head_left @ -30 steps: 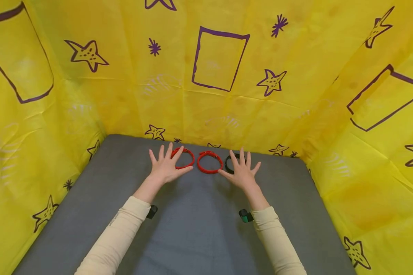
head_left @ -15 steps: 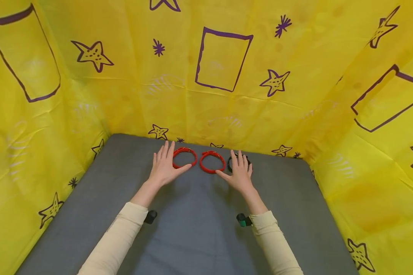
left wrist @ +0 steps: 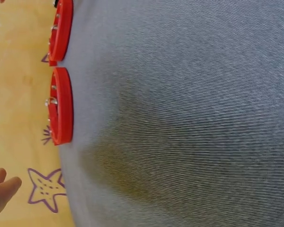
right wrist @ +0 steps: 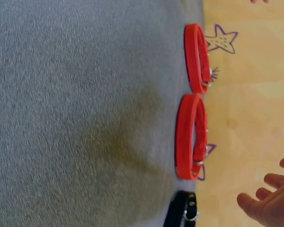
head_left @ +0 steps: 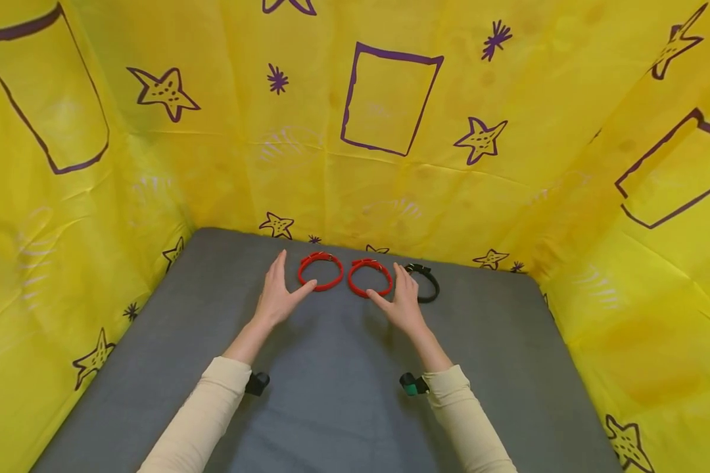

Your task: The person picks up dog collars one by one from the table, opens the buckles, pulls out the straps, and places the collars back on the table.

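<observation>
Three buckled collars lie in a row at the back of the grey surface. The left red collar (head_left: 321, 288) and the middle red collar (head_left: 352, 281) have metal buckles, and a black collar (head_left: 436, 289) is at the right. My left hand (head_left: 274, 299) hovers just left of the left red collar, fingers extended and thumb apart, holding nothing. Over the gap between the middle red collar and the black collar, my right hand (head_left: 403, 307) hovers with relaxed fingers, hiding part of the black one. Both wrist views show the red collars standing on edge as loops, apart from the hands.
A grey padded surface (head_left: 331, 407) spreads under both arms. Yellow cloth walls (head_left: 390, 190) with purple drawings of stars and frames enclose it at the back, left and right. The collars sit close to the back wall.
Spread fingers on both hands have drawn together. My left hand has shifted off the left red collar, and my right hand has moved leftward, uncovering more of the black collar.
</observation>
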The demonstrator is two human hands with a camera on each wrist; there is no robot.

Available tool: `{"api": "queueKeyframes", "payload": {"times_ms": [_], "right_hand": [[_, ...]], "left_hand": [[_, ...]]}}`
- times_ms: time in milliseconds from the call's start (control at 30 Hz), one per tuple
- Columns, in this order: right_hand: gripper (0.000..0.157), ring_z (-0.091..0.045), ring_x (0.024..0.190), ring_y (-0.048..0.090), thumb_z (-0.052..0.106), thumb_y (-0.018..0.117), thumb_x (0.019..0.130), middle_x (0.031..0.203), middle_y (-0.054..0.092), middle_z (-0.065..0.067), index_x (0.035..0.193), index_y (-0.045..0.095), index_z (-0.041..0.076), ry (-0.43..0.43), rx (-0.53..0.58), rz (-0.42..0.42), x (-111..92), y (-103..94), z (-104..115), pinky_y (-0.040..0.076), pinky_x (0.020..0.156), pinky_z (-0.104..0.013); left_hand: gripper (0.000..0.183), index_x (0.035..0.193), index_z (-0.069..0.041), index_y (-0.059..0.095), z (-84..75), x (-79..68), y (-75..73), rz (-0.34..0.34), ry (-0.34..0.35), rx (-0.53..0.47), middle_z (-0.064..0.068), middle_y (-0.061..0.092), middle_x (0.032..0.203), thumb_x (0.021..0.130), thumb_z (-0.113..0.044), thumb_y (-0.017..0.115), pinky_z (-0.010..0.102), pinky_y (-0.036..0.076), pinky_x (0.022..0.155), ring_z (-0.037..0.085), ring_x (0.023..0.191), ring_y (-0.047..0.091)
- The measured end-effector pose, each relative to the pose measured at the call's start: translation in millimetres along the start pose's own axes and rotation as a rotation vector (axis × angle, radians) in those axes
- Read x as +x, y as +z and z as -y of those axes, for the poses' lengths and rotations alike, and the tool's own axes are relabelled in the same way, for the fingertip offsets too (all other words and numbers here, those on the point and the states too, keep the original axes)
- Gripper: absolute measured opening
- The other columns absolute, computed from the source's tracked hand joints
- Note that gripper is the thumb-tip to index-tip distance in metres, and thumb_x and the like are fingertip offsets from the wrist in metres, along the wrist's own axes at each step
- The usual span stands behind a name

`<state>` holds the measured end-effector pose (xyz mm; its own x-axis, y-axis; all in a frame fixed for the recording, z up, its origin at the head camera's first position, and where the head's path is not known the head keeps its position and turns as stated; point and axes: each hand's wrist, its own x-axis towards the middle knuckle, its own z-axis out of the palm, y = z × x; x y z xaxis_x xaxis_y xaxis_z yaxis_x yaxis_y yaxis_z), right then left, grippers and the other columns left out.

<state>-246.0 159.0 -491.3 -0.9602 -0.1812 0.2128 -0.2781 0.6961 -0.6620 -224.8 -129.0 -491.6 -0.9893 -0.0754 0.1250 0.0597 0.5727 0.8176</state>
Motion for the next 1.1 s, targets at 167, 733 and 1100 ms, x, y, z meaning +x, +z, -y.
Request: {"api": "queueKeyframes", "payload": {"times_ms": [167, 733, 1100], "right_hand": [[0.085, -0.039, 0.141, 0.021, 0.035, 0.072, 0.089, 0.153, 0.027, -0.024, 0.150, 0.025, -0.004, -0.018, 0.042, -0.007, 1.3, 9.3, 0.6, 0.017, 0.113, -0.054], [0.084, -0.039, 0.125, 0.048, 0.037, 0.076, 0.085, 0.147, 0.040, -0.017, 0.149, 0.033, 0.004, 0.143, 0.234, 0.077, 6.4, 43.7, 1.3, 0.045, 0.098, -0.048], [0.081, -0.032, 0.131, 0.044, 0.031, 0.076, 0.086, 0.148, 0.040, -0.015, 0.149, 0.034, 0.001, 0.210, 0.351, 0.145, 12.0, 65.7, 7.6, 0.043, 0.103, -0.042]], "left_hand": [[0.099, 0.158, -0.019, 0.009, 8.3, -1.5, 1.0, 0.040, -0.014, -0.074, 0.014, 0.015, 0.160, 0.086, -0.056, 0.066, 0.061, 0.023, 0.110, 0.033, 0.145, 0.017], [0.087, 0.154, -0.006, 0.018, 29.6, 6.2, 14.6, 0.052, -0.089, -0.185, 0.020, 0.025, 0.154, 0.089, -0.033, 0.070, 0.056, 0.031, 0.108, 0.036, 0.139, 0.030], [0.084, 0.154, -0.003, 0.016, 34.5, 12.5, 24.7, 0.094, -0.166, -0.246, 0.021, 0.023, 0.155, 0.092, -0.027, 0.067, 0.054, 0.033, 0.108, 0.038, 0.136, 0.032]]}}
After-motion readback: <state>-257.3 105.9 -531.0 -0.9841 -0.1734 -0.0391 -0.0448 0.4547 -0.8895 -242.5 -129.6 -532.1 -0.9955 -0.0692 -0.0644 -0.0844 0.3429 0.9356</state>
